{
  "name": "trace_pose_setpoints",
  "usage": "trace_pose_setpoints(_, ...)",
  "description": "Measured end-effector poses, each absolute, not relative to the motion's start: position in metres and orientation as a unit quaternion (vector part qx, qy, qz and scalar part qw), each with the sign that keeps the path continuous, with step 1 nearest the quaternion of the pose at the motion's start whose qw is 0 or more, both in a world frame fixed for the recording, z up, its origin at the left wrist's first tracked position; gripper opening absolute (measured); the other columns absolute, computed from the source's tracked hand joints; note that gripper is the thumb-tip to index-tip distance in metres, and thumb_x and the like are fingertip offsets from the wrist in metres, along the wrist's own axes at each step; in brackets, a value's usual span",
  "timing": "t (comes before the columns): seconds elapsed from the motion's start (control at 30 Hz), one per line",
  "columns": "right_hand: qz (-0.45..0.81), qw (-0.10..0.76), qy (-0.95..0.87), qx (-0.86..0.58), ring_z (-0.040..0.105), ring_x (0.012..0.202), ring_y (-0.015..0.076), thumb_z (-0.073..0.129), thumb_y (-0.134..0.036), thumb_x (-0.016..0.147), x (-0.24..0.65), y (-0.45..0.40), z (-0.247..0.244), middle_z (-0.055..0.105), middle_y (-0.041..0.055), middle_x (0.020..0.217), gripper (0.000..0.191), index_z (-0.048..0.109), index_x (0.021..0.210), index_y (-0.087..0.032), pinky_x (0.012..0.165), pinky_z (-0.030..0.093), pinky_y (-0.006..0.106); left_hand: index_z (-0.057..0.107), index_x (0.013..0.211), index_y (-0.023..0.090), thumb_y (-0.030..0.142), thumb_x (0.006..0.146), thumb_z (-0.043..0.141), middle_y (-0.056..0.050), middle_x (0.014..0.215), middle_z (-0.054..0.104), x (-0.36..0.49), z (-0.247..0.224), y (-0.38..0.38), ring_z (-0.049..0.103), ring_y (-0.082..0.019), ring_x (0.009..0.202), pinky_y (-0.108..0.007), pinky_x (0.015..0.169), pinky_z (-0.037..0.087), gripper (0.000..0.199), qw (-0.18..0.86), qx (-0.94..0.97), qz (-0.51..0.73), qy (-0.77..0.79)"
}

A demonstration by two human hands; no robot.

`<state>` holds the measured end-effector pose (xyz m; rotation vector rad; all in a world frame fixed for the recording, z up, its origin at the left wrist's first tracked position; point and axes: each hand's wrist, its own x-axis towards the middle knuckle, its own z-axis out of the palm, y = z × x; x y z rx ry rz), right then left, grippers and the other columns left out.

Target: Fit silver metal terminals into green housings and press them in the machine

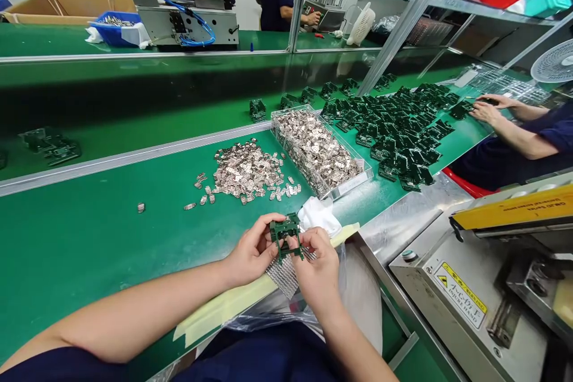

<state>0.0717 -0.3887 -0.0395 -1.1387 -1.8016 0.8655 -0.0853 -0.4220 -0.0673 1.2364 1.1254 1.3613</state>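
A clear tray (286, 137) of metal clips (316, 149) sits beyond the left hand (254, 249).

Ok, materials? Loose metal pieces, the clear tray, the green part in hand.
Metal pieces: probably plated copper alloy, pinkish sheen. Tray: likely acrylic, glossy, see-through walls. Green part: probably moulded plastic, dark semi-gloss surface; can't rule out board material.

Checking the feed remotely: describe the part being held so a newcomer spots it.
On the green workbench, find the nearest hands. The dark green plastic frame between the left hand and right hand is lifted up, unlike those heaped farther along.
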Motion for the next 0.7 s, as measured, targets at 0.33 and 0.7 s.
trace_pose_setpoints(0.33,0.350,0.411,-0.709,-0.454,0.053,0.076,0.0192,0.057,-0.026,0.090,0.072,-0.391,-0.039,0.055,0.0025,0.078,0.013,0.061,0.078,-0.020,0.067,0.042,0.030,0.056,0.115,0.021,0.036,0.085,0.064,-0.003,0.081,0.059,-0.078,-0.062,-0.423,0.054,-0.014,0.067,-0.024,0.060,0.048,0.035,0.460,0.483,0.566,0.484)
trace_pose_setpoints(0.7,0.501,0.459,-0.584,-0.444,0.059,0.073,0.0175,0.068,-0.032,0.082,0.068,-0.394,-0.047,0.060,0.0032,0.079,0.018,0.061,0.072,-0.019,0.062,0.052,0.027,0.049,0.110,0.019,0.038,0.083,0.065,-0.001,0.083,0.057,-0.065,-0.042,-0.426,0.057,-0.012,0.067,-0.025,0.060,0.056,0.036,0.510,0.406,0.579,0.489)
